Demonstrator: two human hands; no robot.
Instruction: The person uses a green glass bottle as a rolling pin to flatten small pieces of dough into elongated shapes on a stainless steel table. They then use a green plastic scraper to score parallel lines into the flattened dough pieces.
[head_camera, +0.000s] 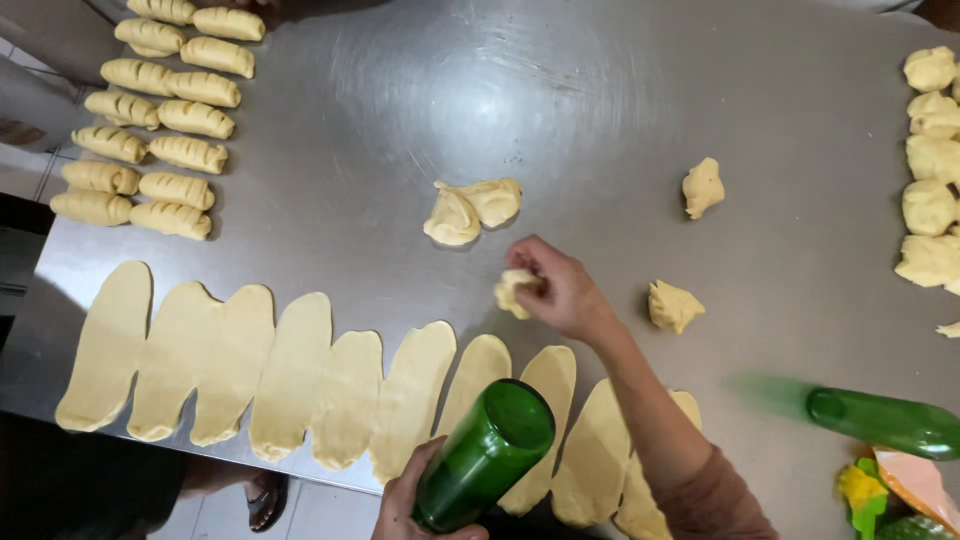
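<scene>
Overhead, a person is working at a steel table (600, 90). Their right hand (560, 290) is pinching a small dough lump (513, 292), fingers closed around it, just above the table's middle. Their left hand (410, 500) is gripping a green bottle (485, 455), fingers wrapped round it, at the table's near edge. Flattened dough ovals (290, 375) are lying in a row along that edge. Shaped rolls (160, 110) are sitting at the table's far left corner; another green bottle (885, 420) is lying at its right.
</scene>
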